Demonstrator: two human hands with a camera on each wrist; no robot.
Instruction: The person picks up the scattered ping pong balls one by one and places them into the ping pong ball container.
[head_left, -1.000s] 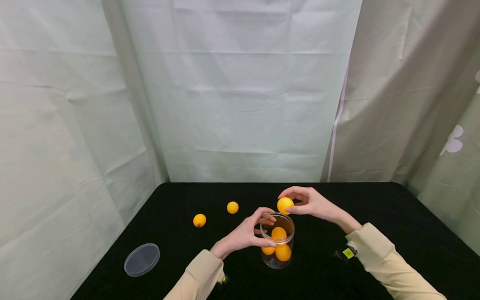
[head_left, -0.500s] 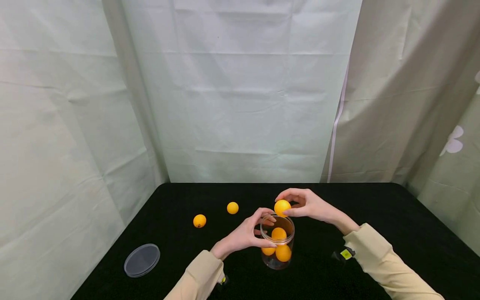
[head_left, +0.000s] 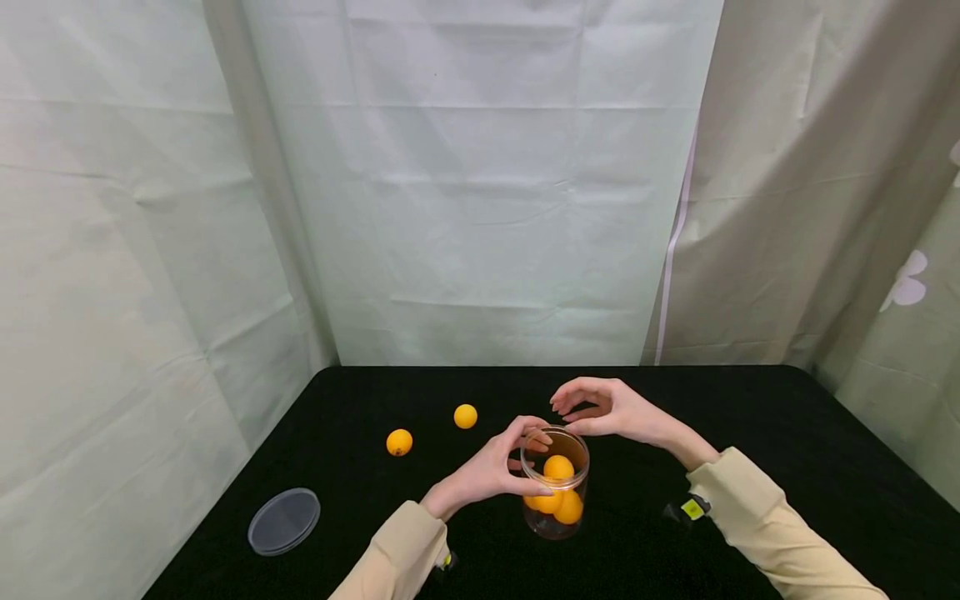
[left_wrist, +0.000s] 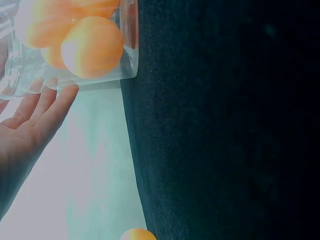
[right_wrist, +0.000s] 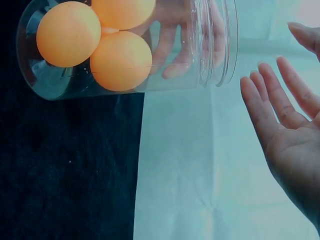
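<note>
A clear, lidless jar (head_left: 555,530) stands upright on the black table, several orange ping-pong balls (head_left: 567,506) heaped inside it. My left hand (head_left: 495,468) grips the jar near its rim from the left, thumb in front and fingers round the far side. Just above the jar's mouth hovers my right hand (head_left: 611,408), fingers loosely bent and apart, holding nothing. The right wrist view shows the right hand (right_wrist: 287,110) clear of the jar's rim, its palm bare. In the left wrist view, the left fingers (left_wrist: 52,112) lie along the jar wall.
Two loose ping-pong balls, a nearer one (head_left: 399,442) and a farther one (head_left: 466,416), lie on the table left of the jar. A round translucent lid (head_left: 284,522) lies flat at the table's left side. Pale curtains (head_left: 480,208) hang behind the black table (head_left: 720,400).
My right hand moved slightly left over the jar and let go of a ping-pong ball, which dropped in among the others. My left hand kept its grip on the jar.
</note>
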